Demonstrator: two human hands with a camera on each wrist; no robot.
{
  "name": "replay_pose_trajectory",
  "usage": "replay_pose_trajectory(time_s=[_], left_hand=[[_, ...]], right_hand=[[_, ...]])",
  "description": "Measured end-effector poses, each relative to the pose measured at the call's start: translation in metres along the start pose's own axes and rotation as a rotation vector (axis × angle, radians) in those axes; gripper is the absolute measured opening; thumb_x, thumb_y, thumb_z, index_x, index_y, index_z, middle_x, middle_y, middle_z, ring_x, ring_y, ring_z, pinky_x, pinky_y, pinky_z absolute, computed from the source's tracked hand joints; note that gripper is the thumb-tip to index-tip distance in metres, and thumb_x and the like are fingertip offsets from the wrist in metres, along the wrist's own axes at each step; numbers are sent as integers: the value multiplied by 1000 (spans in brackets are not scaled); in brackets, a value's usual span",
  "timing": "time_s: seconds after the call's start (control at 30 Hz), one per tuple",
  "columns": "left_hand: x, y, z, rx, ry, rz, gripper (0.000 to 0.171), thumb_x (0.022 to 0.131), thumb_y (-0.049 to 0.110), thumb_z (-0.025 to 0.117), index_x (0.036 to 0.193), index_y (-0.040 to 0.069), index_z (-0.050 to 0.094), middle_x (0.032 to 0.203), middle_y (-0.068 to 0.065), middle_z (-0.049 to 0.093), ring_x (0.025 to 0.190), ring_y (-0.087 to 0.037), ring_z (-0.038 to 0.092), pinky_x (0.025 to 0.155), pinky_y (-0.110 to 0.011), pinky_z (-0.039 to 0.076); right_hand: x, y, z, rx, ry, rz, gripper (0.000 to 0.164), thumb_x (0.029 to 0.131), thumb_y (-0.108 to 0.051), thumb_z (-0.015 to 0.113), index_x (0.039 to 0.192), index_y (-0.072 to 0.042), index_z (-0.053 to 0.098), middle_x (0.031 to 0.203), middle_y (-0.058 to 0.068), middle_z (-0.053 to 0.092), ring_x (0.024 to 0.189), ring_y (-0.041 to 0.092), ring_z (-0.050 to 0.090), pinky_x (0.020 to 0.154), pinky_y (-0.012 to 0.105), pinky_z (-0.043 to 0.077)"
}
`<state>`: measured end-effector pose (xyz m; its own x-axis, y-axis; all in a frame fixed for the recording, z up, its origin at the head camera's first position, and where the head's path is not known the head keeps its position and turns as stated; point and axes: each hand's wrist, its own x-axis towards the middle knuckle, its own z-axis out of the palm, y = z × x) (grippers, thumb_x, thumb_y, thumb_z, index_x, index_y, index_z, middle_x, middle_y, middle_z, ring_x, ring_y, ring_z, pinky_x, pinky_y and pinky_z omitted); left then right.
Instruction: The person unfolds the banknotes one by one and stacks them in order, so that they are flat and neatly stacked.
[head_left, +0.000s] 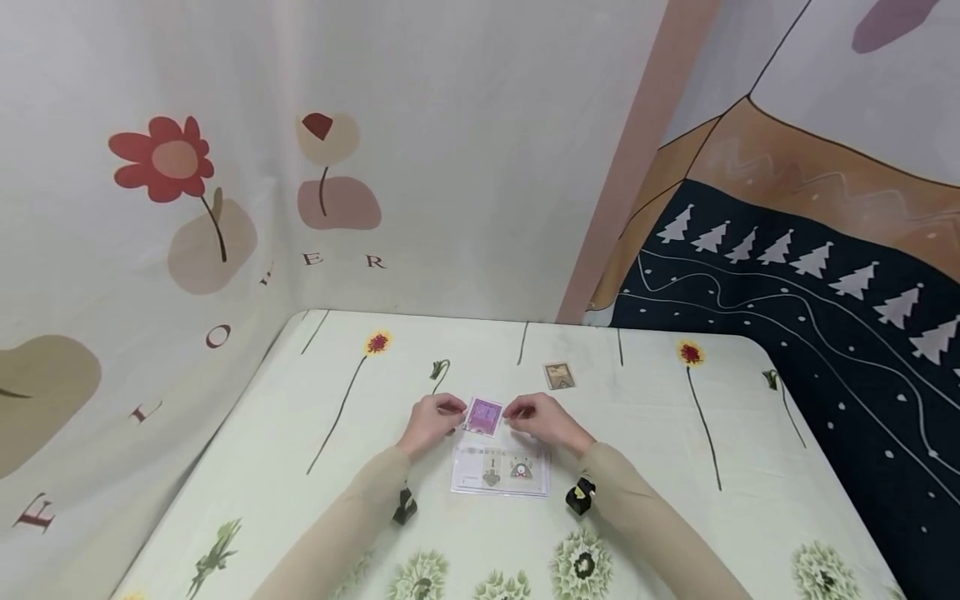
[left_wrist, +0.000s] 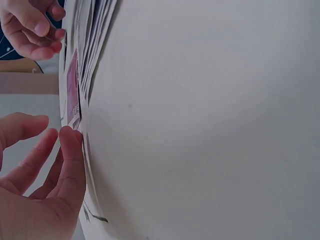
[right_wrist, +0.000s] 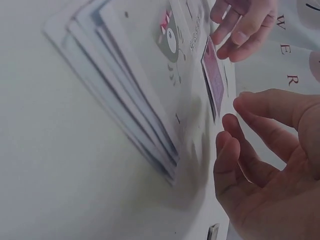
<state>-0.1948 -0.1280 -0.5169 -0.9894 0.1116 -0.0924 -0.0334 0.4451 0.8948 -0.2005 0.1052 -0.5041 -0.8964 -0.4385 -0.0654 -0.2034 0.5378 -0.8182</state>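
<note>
A small purple card (head_left: 483,417) lies between the two hands, just beyond a stack of larger white sheets printed with cartoon figures (head_left: 501,477). My left hand (head_left: 433,419) is at the card's left edge, a fingertip touching or nearly touching it. In the left wrist view, the thumb stands apart from the bent fingers, with nothing pinched between them. My right hand (head_left: 549,421) hovers by the card's right edge with loosely bent fingers. The right wrist view shows a gap between this hand and the purple card (right_wrist: 214,75). Several layers show along the stack's edge (right_wrist: 115,75).
A small brown picture card (head_left: 559,376) lies farther back, right of centre. Everything rests on a table with a white flower-patterned cloth (head_left: 285,517). Printed curtains (head_left: 465,167) hang behind and to the left; a dark tree-patterned cloth (head_left: 787,308) hangs at the right.
</note>
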Motion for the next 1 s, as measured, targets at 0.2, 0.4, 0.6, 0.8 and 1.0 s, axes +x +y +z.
replay_pose_trajectory(time_s=[0.2,0.4,0.6,0.8,1.0], left_hand=[[6,1,2,-35,28,5,15,81,-5,67,96,-5,68,90,-13,68,80,-23,66,63,-30,57],[12,3,3,-50,32,-29,16,82,-5,67,98,-4,68,92,-13,68,81,-23,66,66,-30,57],[15,5,3,-51,31,-25,17,82,-5,66,99,-6,67,92,-14,67,82,-25,66,67,-31,57],[20,8,2,-47,33,-20,18,83,-5,66,101,-6,68,95,-16,69,85,-26,67,68,-31,57],[23,14,0,30,1,9,23,83,-4,66,105,-4,68,100,-15,68,88,-25,65,72,-32,55]], right_hand=[[14,0,4,-10,26,-5,20,82,1,67,100,-5,72,92,1,67,83,15,57,80,34,48],[24,-3,7,-20,50,62,22,80,-1,70,100,-8,73,94,1,68,85,17,56,82,38,46],[29,-1,14,-67,99,146,18,80,-8,72,95,-15,75,89,-5,68,85,17,56,96,56,32],[31,1,18,-100,154,146,13,80,-8,74,88,-17,75,86,-7,68,85,17,57,94,55,28],[33,1,19,-110,163,149,13,79,-8,75,87,-18,75,85,-8,66,85,15,56,92,52,29]])
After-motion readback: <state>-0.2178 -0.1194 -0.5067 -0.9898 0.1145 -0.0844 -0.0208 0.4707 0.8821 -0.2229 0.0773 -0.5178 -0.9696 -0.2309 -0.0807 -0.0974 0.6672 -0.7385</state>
